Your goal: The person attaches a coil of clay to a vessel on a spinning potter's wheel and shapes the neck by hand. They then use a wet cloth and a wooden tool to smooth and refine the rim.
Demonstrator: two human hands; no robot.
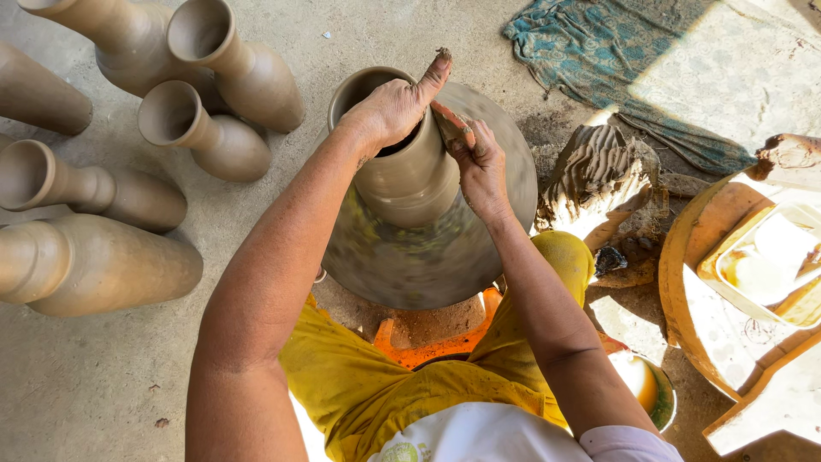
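A wet grey clay pot (410,175) stands on a spinning potter's wheel (428,257) in the middle of the head view. My left hand (398,107) reaches into the pot's mouth, fingers inside and thumb sticking up over the far rim. My right hand (475,158) presses against the pot's outer wall on the right, fingers coated in clay and curled against the rim. Both forearms stretch down from the bottom of the frame over my yellow-clad knees.
Several finished unfired clay vases (218,120) stand on the concrete floor at the left. A lump of raw clay (594,175) lies right of the wheel. A teal cloth (616,64) lies at the back right. A round orange basin (701,282) holds a white tub (770,261).
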